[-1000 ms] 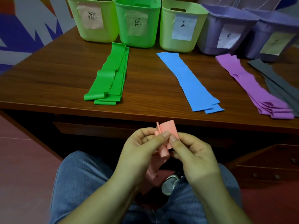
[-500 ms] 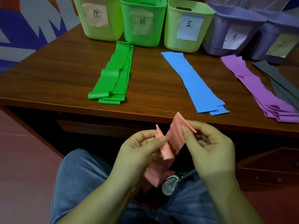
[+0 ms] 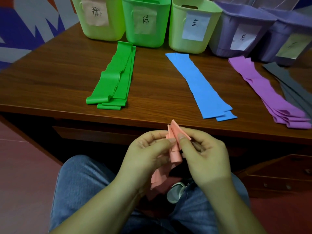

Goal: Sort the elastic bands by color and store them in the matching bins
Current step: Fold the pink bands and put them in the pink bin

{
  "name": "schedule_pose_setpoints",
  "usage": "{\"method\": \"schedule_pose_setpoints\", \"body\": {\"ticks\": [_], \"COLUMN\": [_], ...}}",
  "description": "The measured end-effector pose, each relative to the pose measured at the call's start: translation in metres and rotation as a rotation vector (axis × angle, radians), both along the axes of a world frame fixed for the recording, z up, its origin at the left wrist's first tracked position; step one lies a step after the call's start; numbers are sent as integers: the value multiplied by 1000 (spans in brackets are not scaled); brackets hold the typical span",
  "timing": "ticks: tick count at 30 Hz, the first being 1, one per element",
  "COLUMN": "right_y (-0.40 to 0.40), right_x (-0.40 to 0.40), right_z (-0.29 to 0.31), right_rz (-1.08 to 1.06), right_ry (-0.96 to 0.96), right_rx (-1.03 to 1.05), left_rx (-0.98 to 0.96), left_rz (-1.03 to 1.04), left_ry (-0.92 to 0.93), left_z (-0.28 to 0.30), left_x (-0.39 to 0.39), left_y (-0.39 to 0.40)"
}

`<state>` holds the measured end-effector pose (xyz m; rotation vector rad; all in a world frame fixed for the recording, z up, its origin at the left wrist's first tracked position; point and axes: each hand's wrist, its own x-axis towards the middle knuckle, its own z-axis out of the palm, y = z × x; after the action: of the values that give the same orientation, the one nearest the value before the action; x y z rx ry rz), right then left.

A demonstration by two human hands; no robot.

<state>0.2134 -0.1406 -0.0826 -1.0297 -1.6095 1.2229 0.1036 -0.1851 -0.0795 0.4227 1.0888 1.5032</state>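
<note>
While green bands (image 3: pixel 113 80), blue bands (image 3: pixel 202 85) and purple bands (image 3: pixel 268 93) lie sorted on the desk (image 3: pixel 50 73), both hands, left hand (image 3: pixel 145 154) and right hand (image 3: pixel 202 156), pinch a folded pink band (image 3: pixel 175 141) below the desk's edge.

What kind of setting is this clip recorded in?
Probably an office or study room set up for a sorting job: a wooden desk with drawers, a row of hand-labelled plastic bins along its back, and colour-sorted elastic bands laid out on it.

bin labels — first green bin (image 3: pixel 101 31): 粉 | second bin (image 3: pixel 145 38): 绿 | third bin (image 3: pixel 177 36): 蓝 | purple bins' labels — illegible
</note>
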Motion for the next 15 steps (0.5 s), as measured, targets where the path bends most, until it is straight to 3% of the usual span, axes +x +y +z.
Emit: {"method": "schedule_pose_setpoints", "body": {"ticks": [15], "right_y": [1], "right_x": [5], "right_z": [-1], "right_rz": [18], "right_ry": [-65], "right_rx": [69], "left_rx": [9], "left_rz": [20], "left_ry": [9], "left_z": [6], "left_x": [1], "left_y": [6]}}
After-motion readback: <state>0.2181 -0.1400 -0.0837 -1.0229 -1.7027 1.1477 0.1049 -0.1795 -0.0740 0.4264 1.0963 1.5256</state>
